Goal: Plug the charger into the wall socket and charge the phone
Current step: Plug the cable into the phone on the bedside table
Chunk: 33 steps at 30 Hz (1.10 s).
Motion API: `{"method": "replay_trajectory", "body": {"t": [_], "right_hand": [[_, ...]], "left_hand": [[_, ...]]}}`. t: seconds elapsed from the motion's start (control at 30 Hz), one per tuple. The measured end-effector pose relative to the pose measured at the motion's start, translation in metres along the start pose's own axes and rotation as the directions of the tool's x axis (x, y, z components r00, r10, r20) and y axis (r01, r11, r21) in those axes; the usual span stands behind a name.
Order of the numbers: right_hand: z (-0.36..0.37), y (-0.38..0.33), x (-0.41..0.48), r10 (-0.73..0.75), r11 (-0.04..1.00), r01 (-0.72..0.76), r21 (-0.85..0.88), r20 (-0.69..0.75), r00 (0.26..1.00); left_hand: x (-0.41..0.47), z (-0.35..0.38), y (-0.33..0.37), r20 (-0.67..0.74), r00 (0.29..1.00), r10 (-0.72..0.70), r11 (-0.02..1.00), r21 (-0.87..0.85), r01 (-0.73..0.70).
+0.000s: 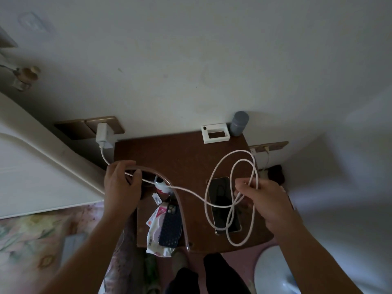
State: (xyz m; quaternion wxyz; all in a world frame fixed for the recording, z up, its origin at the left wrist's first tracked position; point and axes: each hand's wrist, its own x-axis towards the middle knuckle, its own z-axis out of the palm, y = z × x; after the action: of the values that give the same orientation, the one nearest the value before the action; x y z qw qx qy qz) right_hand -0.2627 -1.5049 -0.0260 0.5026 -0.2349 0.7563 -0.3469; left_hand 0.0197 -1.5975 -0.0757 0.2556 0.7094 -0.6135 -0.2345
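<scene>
The left hand (pixel 122 183) was closed around the white cable (pixel 188 190), pinching it between the fingers and thumb. The right hand (pixel 262 200) was closed too, and it held a few loops of the same cable bunched in its fingers. Between the two hands the cable hung in a loose line, and big loops drooped above and below the right hand. Just under the right hand's fingers lay the phone (pixel 222 204), flat with its dark screen up, and some loops crossed over it. The phone rested on a small brown table (pixel 180 158). From the left hand the cable went up to the white charger (pixel 104 134), which sat in the gold wall socket (pixel 110 126) just above that hand. Below the left hand, near the wrist, a second phone in a dark dotted case (pixel 170 225) lay on a crinkly white packet (pixel 156 232). A small white and red thing (pixel 162 185) sat just beside the left hand's fingers, under the cable. Far above the right hand, at the back of the table, stood a white box (pixel 215 133) and a grey cup (pixel 238 124), touching the wall.
</scene>
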Motion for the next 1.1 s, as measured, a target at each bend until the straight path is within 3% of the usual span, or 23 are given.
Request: {"method": "replay_trajectory", "body": {"t": [0.13,0.33,0.6,0.77,0.9,1.1], "right_hand": [[0.0,0.009,0.0,-0.016,0.999,0.015,-0.051,-0.016,1.0],[0.003,0.017,-0.004,0.117,0.981,-0.13,0.146,0.097,0.988],[0.002,0.022,-0.009,0.216,0.951,-0.24,0.194,0.138,0.967],[0.001,0.024,-0.013,0.239,0.916,-0.302,0.266,0.242,0.94],[0.002,0.028,-0.015,0.209,0.929,-0.288,0.235,0.309,0.928],[0.003,0.035,-0.019,0.127,0.947,-0.188,0.259,0.237,0.963]], "left_hand": [[-0.007,0.0,0.001,0.01,1.0,0.017,1.0,-0.024,-0.017],[-0.015,0.0,0.001,0.047,0.999,0.024,0.999,-0.036,-0.022],[-0.022,0.004,0.001,0.064,0.998,0.029,0.999,-0.032,-0.027],[-0.028,0.007,-0.001,0.084,0.996,0.033,0.999,-0.045,-0.03],[-0.031,0.008,-0.001,0.099,0.994,0.038,0.998,-0.053,-0.033],[-0.038,0.009,0.0,0.094,0.995,0.03,0.996,-0.083,-0.022]]}}
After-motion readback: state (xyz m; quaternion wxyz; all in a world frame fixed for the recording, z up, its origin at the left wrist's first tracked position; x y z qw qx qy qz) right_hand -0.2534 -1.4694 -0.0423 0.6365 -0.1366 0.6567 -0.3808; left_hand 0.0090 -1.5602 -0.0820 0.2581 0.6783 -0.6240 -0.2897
